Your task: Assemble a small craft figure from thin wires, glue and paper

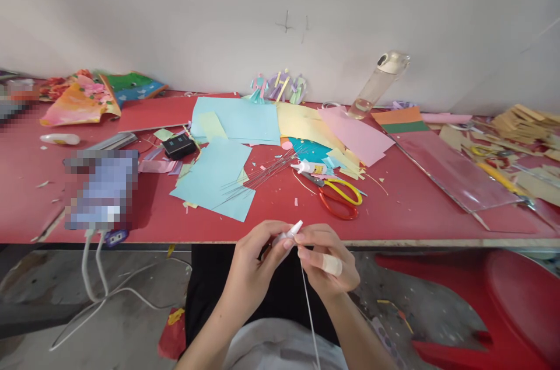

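Above my lap, just at the table's front edge, both hands are close together. My left hand is closed around a small white piece with a tapered tip; its body is mostly hidden by the fingers, so I cannot tell its kind. Pinched in the fingertips of my right hand is a thin white wire, which hangs down toward my lap. A bandage wraps one right finger. Beyond the hands lie scissors with red and yellow handles, a small white glue bottle and several thin wires.
Blue paper, yellow paper and pink paper cover the middle. A water bottle stands by the wall, near small paper dresses. A cabled, blurred device lies left; a red stool is at right.
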Motion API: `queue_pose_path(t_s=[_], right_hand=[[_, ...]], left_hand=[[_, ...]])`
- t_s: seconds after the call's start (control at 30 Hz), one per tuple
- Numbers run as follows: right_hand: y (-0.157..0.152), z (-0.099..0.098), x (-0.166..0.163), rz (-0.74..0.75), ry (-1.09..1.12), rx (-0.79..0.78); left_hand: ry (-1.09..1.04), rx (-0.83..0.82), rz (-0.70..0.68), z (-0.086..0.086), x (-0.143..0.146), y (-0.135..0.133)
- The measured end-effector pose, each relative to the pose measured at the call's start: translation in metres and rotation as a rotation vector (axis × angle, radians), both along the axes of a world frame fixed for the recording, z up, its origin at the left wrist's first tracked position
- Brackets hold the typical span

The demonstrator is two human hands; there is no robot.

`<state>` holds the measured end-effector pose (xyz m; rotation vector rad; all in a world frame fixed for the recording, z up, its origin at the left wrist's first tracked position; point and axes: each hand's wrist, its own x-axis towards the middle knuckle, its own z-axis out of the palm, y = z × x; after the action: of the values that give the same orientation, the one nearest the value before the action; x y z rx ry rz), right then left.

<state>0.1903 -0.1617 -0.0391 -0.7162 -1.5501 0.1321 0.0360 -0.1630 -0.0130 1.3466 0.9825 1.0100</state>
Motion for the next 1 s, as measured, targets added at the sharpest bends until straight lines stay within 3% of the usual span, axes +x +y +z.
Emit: queue_pose_path(t_s=[0.53,0.7,1.0], right_hand=[[-0.005,-0.014,-0.019,-0.119,0.264,-0.074],[-0.006,-0.019,-0.023,-0.128,0.339,-0.054],[-0.003,-0.016,-0.011,-0.019,0.221,-0.085]], left_hand=[[0.069,0.137,0.066,-0.004,0.007,-0.009],[0.018,0.095,0.073,-0.005,0.009,-0.010],[-0.099,-0.053,0.052,0.003,0.007,-0.005]])
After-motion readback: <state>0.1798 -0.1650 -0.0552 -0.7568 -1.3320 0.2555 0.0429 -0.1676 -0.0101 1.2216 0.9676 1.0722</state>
